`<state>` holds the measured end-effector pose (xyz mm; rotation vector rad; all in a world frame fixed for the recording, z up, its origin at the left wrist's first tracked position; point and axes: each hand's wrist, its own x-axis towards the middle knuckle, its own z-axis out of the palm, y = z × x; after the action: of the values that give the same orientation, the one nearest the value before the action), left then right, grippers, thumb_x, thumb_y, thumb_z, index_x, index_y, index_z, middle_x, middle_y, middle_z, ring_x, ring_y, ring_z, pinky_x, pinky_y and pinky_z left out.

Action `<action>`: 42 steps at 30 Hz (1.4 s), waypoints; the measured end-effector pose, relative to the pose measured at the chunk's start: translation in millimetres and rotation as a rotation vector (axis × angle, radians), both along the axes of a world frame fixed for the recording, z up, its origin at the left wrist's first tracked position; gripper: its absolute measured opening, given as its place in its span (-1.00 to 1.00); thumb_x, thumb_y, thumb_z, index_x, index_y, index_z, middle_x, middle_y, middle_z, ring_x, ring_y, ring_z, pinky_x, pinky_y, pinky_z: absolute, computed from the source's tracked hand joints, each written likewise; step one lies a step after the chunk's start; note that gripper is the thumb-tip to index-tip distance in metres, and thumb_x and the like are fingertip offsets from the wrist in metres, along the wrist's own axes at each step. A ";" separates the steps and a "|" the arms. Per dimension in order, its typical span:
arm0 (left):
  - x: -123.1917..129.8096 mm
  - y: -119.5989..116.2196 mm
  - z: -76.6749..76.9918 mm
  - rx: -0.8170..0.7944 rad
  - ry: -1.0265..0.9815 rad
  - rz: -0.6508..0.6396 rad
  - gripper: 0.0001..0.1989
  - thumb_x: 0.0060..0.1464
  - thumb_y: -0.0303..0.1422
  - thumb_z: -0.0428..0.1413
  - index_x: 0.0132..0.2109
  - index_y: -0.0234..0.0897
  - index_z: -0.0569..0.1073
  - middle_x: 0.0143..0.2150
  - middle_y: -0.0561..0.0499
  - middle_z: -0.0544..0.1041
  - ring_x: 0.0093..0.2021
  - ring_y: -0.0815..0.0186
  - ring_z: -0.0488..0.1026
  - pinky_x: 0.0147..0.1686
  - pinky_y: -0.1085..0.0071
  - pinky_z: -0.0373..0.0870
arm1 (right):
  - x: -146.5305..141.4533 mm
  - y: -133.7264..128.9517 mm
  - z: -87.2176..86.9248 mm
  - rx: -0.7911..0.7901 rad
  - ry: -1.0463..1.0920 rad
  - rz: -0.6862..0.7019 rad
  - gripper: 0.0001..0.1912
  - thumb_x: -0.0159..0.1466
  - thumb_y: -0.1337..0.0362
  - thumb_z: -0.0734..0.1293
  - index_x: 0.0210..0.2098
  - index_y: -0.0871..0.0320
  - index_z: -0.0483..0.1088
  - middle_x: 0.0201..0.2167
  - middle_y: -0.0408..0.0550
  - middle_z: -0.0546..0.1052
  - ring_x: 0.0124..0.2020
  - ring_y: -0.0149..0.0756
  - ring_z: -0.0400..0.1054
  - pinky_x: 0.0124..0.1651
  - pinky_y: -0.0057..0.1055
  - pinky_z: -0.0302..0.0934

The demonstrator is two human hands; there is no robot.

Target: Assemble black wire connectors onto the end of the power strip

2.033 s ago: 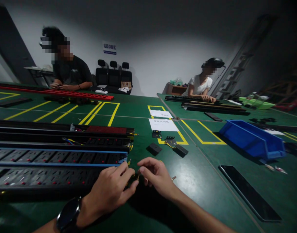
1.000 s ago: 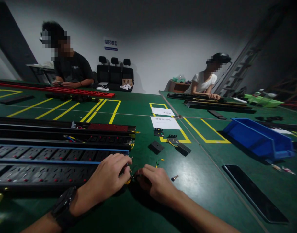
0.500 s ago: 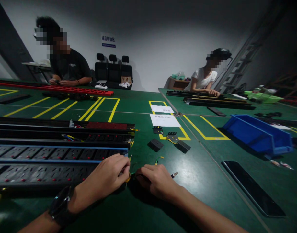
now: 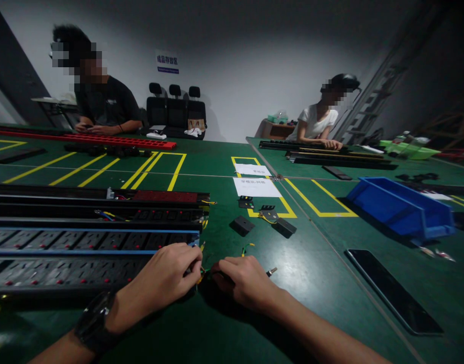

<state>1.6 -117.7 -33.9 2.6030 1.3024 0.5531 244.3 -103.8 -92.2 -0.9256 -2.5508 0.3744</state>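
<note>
Left hand [image 4: 174, 270]: fingers curled at the right end of the nearest socket strip [image 4: 65, 273]. Right hand [image 4: 247, 283]: curled just beside it. Green-yellow wire [image 4: 206, 271] shows between them; cannot tell who pinches it. Wire work judged unfinished. Two black blocks [image 4: 242, 226] lie loose, unfitted, nearer the table's [image 4: 330, 283] far edge.

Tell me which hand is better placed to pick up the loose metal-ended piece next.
Probably the right hand: the loose metal-ended piece lies close beside it, near the wrist. The left hand is farther off, by the nearest socket strip, and would have to reach past the right.
</note>
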 end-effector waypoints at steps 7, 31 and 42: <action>-0.6 -0.3 0.7 0.023 0.090 -0.035 -0.82 0.29 -0.50 0.03 -0.26 -0.21 0.48 -0.35 0.03 0.50 -0.32 0.22 0.43 -0.30 0.33 0.21 | 0.3 0.4 -0.7 0.008 0.036 0.008 -0.87 0.44 0.35 0.31 -0.12 0.09 0.52 -0.36 -0.12 0.61 -0.44 -0.35 0.40 -0.38 -0.40 0.01; 2.5 -4.2 3.2 0.157 0.201 -0.077 -0.80 0.32 -0.45 0.00 -0.26 -0.20 0.48 -0.38 0.00 0.51 -0.34 0.17 0.39 -0.33 0.26 0.14 | 0.0 0.5 -1.3 0.071 0.054 0.015 -0.81 0.45 0.34 0.29 -0.10 0.10 0.57 -0.41 -0.11 0.59 -0.49 -0.36 0.35 -0.43 -0.37 -0.07; 1.8 -2.8 0.5 0.161 0.188 -0.098 -0.77 0.33 -0.44 -0.04 -0.29 -0.20 0.45 -0.39 0.01 0.48 -0.35 0.17 0.38 -0.33 0.24 0.13 | 0.2 2.2 -8.5 0.201 0.145 0.050 -0.73 0.46 0.35 0.25 -0.07 0.14 0.62 -0.51 -0.14 0.51 -0.57 -0.40 0.20 -0.48 -0.33 -0.17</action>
<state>3.5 -120.5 -33.4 2.8942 1.2192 0.4217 244.5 -101.7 -100.7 -0.7347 -2.4295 0.1865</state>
